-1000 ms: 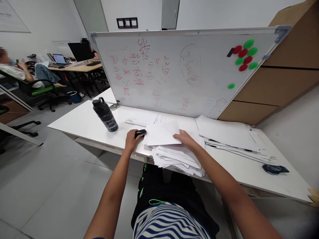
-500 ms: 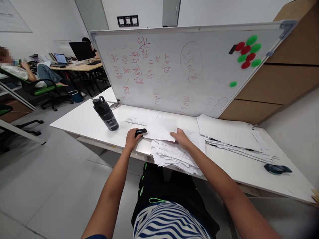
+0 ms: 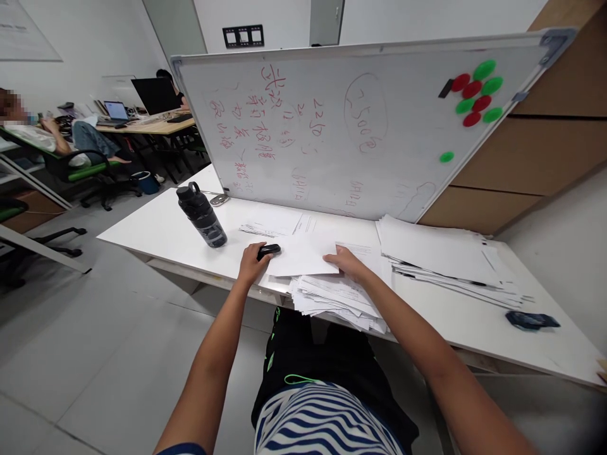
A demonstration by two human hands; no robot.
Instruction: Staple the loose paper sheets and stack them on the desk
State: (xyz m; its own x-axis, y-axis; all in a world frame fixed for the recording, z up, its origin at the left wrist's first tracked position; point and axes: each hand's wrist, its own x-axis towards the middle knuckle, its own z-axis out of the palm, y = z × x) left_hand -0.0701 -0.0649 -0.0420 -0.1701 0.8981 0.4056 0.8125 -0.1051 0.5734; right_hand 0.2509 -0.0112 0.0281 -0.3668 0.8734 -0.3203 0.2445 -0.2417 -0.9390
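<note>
My left hand (image 3: 252, 263) is wrapped round a black stapler (image 3: 269, 251) at the front of the white table. White paper (image 3: 306, 254) lies close to the stapler, its left edge beside the stapler's nose; whether it is between the jaws I cannot tell. My right hand (image 3: 348, 261) pinches the right edge of that paper, thumb on top. Beneath and in front of it sits an untidy stack of printed sheets (image 3: 341, 300), jutting over the table's front edge. More printed sheets (image 3: 272, 225) lie flat behind the stapler.
A dark water bottle (image 3: 202, 215) stands on the table (image 3: 156, 230) to the left. At the right lie large stacked papers (image 3: 441, 249) and a dark object (image 3: 532, 320). A whiteboard (image 3: 303, 126) leans behind, near cardboard boxes (image 3: 531, 151). A seated person (image 3: 61, 136) is far left.
The paper in my right hand has moved slightly toward me and left, closer to the stapler. More of the printed sheets behind it now show. My left hand keeps its hold.
</note>
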